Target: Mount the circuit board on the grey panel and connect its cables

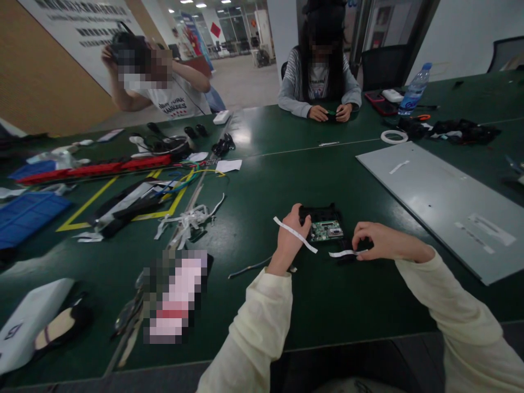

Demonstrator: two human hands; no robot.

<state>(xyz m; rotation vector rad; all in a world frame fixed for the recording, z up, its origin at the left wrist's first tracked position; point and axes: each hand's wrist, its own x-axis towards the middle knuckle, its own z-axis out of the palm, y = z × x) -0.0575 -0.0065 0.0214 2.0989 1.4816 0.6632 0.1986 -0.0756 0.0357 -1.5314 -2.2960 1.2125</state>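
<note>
My left hand [290, 240] is closed on the left side of a black plastic housing [325, 210], keeping it at the green table [249, 207]. Inside the housing sits a green circuit board [326, 231] with a metal connector. Across the back of that hand lies a strip of white tape [295, 234]. With thumb and finger, my right hand [380, 241] pinches the end of a second white tape strip [342, 254], just below and right of the housing. A thin grey cable [250, 268] lies left of my left wrist.
A grey metal panel [442, 202] takes up the right side, with a tape roll [394, 136] behind it. Crumpled white strips [192, 219] and a phone [180, 297] lie to the left. Across the table a person [321, 82] handles a small green item; another person [167, 87] touches their headset.
</note>
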